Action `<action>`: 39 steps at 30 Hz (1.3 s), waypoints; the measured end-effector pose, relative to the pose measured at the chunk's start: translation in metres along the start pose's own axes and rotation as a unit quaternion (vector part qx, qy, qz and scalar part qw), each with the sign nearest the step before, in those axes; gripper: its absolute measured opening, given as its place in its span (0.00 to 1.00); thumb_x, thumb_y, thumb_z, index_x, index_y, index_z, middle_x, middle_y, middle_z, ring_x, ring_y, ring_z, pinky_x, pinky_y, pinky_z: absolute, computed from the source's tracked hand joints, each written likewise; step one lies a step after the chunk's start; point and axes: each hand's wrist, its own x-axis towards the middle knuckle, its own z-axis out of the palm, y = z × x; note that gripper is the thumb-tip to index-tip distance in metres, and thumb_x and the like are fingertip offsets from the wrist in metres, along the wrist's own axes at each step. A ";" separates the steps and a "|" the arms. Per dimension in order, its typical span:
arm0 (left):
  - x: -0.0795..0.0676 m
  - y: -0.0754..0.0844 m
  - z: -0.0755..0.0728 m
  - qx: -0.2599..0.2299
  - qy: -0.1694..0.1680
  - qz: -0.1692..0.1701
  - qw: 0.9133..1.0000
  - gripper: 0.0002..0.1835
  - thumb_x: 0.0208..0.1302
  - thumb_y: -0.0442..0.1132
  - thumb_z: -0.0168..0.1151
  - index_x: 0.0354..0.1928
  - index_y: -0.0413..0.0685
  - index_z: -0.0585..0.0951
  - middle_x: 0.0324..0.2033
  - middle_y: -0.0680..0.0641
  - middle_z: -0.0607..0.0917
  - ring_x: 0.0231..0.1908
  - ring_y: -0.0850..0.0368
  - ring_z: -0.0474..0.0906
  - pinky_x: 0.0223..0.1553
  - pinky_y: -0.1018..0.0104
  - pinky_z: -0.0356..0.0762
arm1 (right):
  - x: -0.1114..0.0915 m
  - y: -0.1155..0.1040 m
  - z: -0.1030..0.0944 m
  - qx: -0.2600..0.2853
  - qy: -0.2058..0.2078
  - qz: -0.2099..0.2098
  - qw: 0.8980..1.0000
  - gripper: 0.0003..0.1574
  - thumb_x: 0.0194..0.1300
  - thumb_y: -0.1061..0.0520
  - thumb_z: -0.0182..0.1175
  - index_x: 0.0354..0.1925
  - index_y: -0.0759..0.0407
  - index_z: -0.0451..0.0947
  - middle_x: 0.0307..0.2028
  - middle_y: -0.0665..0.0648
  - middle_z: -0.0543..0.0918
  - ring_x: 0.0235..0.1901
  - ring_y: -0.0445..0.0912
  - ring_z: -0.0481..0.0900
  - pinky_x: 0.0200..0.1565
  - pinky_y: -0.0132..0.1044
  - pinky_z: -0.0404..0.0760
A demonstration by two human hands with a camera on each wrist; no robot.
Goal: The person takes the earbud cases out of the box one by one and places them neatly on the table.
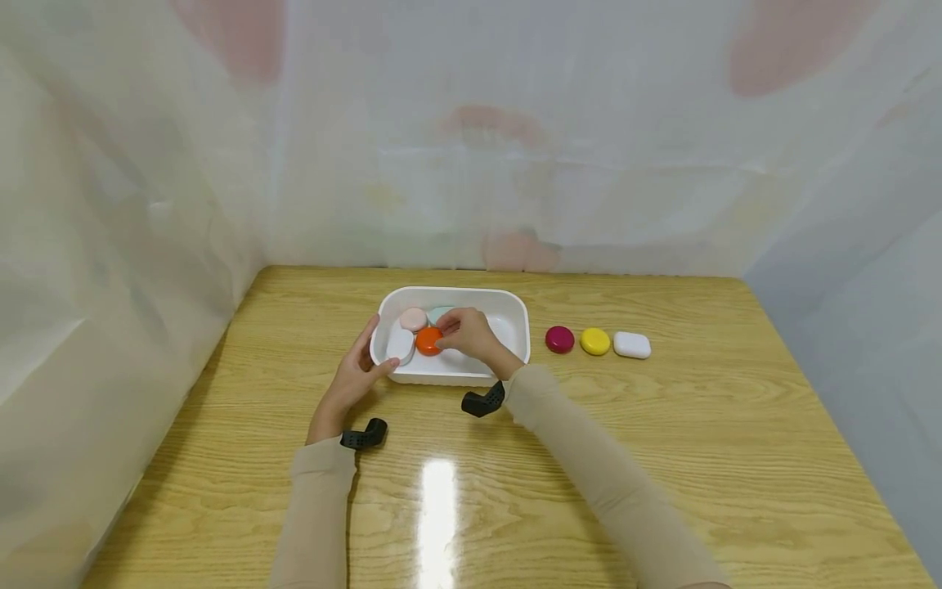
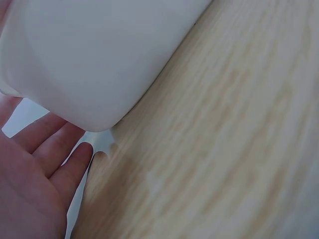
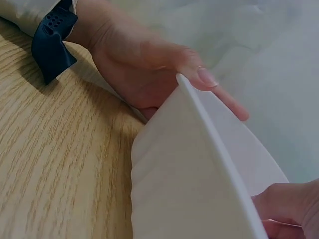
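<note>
A white plastic bin stands on the table. At its left end my left hand holds it, thumb over the rim and fingers along the outer wall. In the left wrist view, fingers of the left hand lie beside the bin's outer corner. My right hand reaches into the bin and pinches an orange round glossy object between thumb and fingers. Around that lie a white oblong object, a pale pink round one and a pale green one, partly hidden by the right hand.
To the bin's right, a dark red round object, a yellow round one and a white rounded rectangular one lie in a row on the wooden table. Pale patterned sheets hang behind and at the sides.
</note>
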 end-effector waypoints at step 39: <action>0.000 0.001 0.000 -0.006 -0.004 -0.008 1.000 0.47 0.65 0.35 0.62 0.77 0.64 0.45 0.77 0.45 0.51 0.73 0.44 0.54 0.55 0.91 0.63 | 0.003 -0.001 0.027 -0.123 -0.020 -0.029 0.992 0.27 0.50 0.66 0.72 0.50 0.63 0.80 0.51 0.60 0.83 0.51 0.52 0.77 0.61 0.43 0.74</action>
